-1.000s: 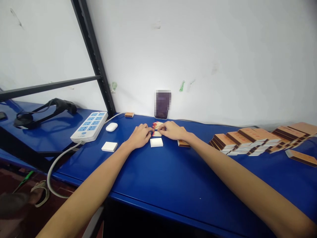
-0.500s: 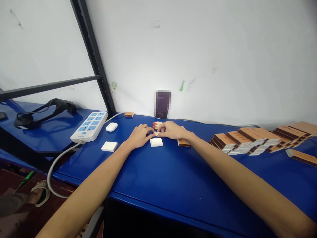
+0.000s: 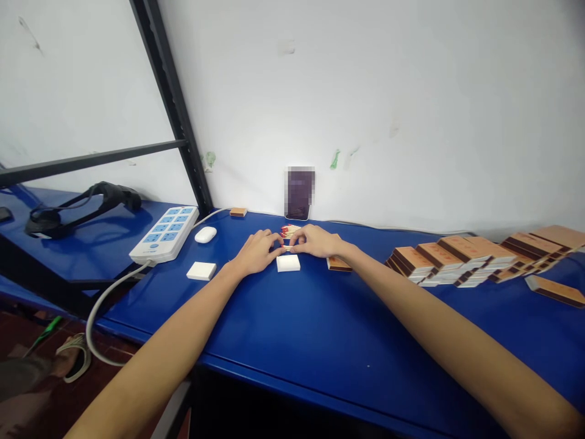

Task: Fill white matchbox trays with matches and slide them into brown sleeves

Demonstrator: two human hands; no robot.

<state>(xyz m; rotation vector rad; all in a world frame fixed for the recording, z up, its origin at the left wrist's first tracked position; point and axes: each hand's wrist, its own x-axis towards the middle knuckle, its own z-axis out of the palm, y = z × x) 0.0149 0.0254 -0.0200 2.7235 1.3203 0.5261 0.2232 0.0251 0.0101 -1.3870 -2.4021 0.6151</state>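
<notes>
Between the fingertips of my two hands is a small bundle of matches (image 3: 287, 248), lying crosswise. My left hand (image 3: 258, 250) pinches its red-headed end, and my right hand (image 3: 316, 241) pinches the other end. Just beyond them lies a loose pile of red-tipped matches (image 3: 289, 231), partly covered by my right fingers. A small white matchbox tray (image 3: 288, 263) sits right in front of my fingertips on the blue table (image 3: 292, 323). Under my right wrist is a brown matchbox (image 3: 339, 263), partly hidden.
Stacked matchboxes (image 3: 457, 256) stand at the right, with a single one (image 3: 555, 290) beside them. Leftward are another white box (image 3: 202, 271), a white earbud case (image 3: 205, 235), a power strip (image 3: 165, 235) and a black headset (image 3: 86, 204). A phone (image 3: 300, 194) leans on the wall.
Both hands stay almost in place. The bundle of matches between the fingertips looks narrower and more tightly gathered than before.
</notes>
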